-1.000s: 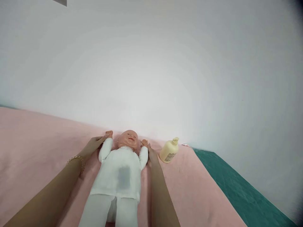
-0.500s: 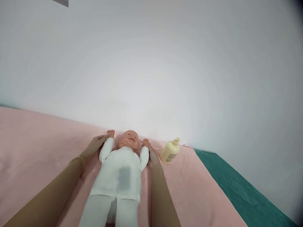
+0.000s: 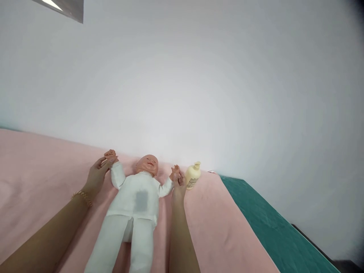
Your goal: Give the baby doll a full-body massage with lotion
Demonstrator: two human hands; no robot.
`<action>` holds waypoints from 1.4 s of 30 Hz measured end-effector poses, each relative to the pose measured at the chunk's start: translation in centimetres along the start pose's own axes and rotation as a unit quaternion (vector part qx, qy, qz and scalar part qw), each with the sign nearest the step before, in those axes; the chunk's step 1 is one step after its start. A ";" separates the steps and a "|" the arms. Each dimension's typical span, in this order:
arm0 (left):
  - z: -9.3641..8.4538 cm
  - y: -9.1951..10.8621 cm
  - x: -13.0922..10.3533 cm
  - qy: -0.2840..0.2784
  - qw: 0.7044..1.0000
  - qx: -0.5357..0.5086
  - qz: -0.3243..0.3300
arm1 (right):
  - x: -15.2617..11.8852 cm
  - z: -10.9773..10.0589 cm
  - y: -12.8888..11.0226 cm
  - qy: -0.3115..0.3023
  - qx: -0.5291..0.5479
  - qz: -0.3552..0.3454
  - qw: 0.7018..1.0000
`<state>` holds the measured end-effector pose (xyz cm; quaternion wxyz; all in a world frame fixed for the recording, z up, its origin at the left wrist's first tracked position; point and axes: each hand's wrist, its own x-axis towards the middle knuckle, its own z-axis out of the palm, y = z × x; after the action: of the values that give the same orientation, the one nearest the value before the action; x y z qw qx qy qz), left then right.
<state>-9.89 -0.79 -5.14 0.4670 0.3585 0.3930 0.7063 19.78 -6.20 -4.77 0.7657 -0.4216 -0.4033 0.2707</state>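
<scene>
A baby doll [image 3: 136, 201] in a white top and white trousers lies on its back on a pink cloth [image 3: 222, 227], its head toward the wall. A grey patch marks the front of its top. My left hand [image 3: 98, 174], with a beaded bracelet at the wrist, is closed on the doll's hand at the left. On the other side my right hand [image 3: 179, 185] pinches the doll's other hand between thumb and fingers. Both doll arms are spread outward and bent up. Close beside my right hand stands a pale yellow pump bottle [image 3: 193, 176].
Beyond the cloth rises a plain pale wall [image 3: 182, 76]. A green surface [image 3: 273, 227] shows along the right edge of the cloth. A grey panel [image 3: 68, 9] hangs into view at the top left.
Both doll arms have moved outward, away from its head, with my hands on them. My right hand is now nearer the bottle. The view has shifted slightly.
</scene>
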 end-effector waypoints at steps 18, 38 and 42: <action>-4.1 4.4 -12.8 0.098 0.952 0.290 0.012 | -10.8 -3.6 -4.2 0.010 -0.111 0.060 0.992; -5.5 5.3 -16.0 -0.053 0.871 0.487 -0.035 | -15.0 -5.2 -5.1 -0.061 -0.307 0.116 0.943; -5.2 5.8 -16.1 0.000 0.905 0.424 -0.041 | -14.3 -4.8 -5.5 0.003 -0.227 0.132 0.965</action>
<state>-11.67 -18.53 -4.50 0.2993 0.5061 0.6698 0.4534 16.66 -21.77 -7.13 0.6086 -0.6345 -0.3929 0.2696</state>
